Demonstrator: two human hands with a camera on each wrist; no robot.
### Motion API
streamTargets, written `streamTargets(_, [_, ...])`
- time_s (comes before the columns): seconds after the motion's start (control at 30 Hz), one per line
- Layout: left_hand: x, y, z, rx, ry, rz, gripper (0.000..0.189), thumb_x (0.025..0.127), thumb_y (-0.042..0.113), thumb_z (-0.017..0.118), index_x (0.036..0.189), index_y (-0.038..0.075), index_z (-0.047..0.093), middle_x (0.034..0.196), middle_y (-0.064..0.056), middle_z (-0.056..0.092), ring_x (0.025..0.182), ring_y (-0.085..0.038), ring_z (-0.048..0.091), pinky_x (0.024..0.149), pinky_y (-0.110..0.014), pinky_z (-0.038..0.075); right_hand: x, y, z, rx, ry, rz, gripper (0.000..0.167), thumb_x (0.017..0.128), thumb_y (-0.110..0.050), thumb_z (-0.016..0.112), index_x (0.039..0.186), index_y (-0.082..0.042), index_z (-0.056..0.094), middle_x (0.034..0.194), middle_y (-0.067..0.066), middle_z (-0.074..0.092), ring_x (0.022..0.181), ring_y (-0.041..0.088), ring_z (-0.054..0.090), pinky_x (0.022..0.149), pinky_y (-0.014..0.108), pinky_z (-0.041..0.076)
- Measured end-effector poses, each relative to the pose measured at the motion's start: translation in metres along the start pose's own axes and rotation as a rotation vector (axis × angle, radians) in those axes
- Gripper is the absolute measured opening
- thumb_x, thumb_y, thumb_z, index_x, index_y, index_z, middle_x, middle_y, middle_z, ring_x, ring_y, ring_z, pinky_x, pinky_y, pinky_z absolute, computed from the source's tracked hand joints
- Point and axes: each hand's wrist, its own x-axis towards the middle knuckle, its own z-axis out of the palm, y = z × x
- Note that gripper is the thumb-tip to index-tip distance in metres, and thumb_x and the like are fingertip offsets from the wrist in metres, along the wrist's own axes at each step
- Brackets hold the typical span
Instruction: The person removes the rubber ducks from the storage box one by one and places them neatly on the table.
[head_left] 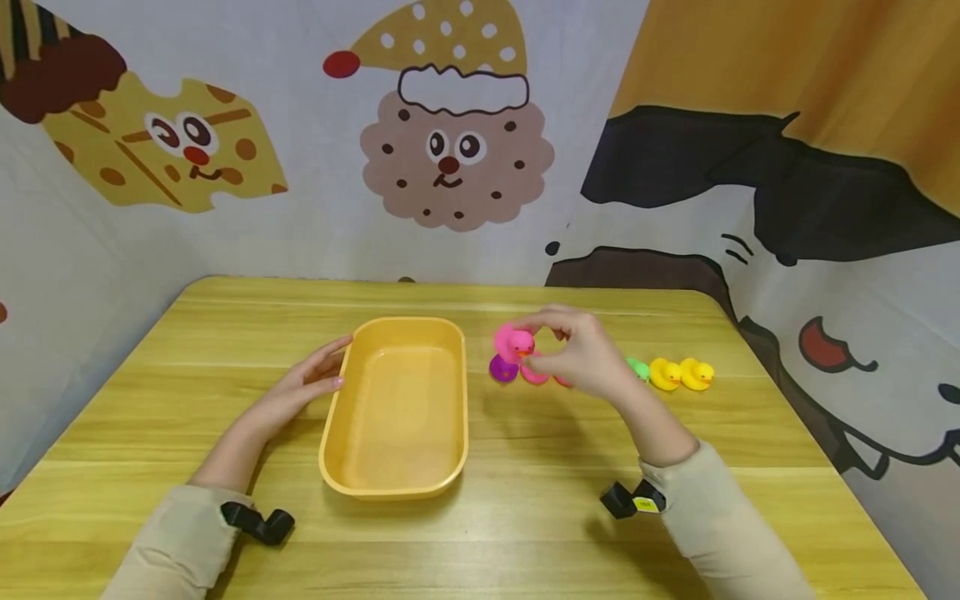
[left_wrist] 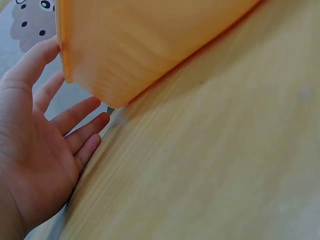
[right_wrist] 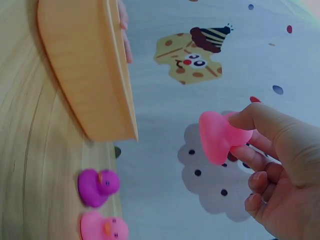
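My right hand [head_left: 577, 350] pinches a bright pink rubber duck [head_left: 514, 342] between thumb and fingertips, raised above the table. In the right wrist view, the pink duck [right_wrist: 222, 136] shows clearly apart from the tabletop. Below it in the head view sit a purple rubber duck [head_left: 503, 369] and another pink duck [head_left: 535, 372]. On the left, my left hand [head_left: 303, 385] touches the side of a yellow plastic basin [head_left: 397, 492] with loosely extended fingers. The left wrist view has its fingertips at the basin's rim and outer wall [left_wrist: 125, 45]. Nothing lies inside the basin.
Farther right in the same row are a green duck [head_left: 638, 369] and two yellow ducks [head_left: 665, 374]; my right hand partly covers the row's middle. The wooden table [head_left: 525, 525] ends at the back against a cartoon-printed cloth [head_left: 300, 242].
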Motion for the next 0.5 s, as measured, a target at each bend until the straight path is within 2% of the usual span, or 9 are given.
streamTargets(0.27, [0.000, 0.000, 0.000, -0.003, -0.002, -0.004, 0.061, 0.100, 0.014, 0.051, 0.154, 0.015, 0.022, 0.150, -0.023, 0.029, 0.135, -0.039, 0.027, 0.103, -0.060, 0.021, -0.013, 0.015, -0.021, 0.000, 0.008, 0.039, 0.037, 0.071, 0.003, 0.076, 0.105, -0.010, 0.074, 0.088, 0.001, 0.061, 0.076, 0.022, 0.041, 0.062, 0.031, 0.033])
streamTargets(0.4, [-0.001, 0.000, 0.000, -0.002, -0.005, -0.007, 0.061, 0.100, 0.014, 0.050, 0.154, 0.015, 0.021, 0.150, -0.023, 0.029, 0.135, -0.039, 0.027, 0.103, -0.060, 0.021, -0.021, 0.023, -0.031, -0.040, 0.017, 0.054, 0.037, 0.072, 0.002, 0.077, 0.107, -0.010, 0.073, 0.089, 0.000, 0.061, 0.076, 0.021, 0.041, 0.062, 0.031, 0.033])
streamTargets(0.5, [-0.001, 0.000, 0.000, 0.010, -0.002, -0.011, 0.061, 0.100, 0.014, 0.050, 0.154, 0.015, 0.021, 0.150, -0.022, 0.030, 0.135, -0.038, 0.029, 0.103, -0.056, 0.025, -0.026, 0.028, -0.038, -0.073, 0.032, 0.058, 0.037, 0.072, 0.000, 0.079, 0.107, -0.010, 0.073, 0.089, 0.000, 0.059, 0.075, 0.020, 0.040, 0.061, 0.030, 0.033])
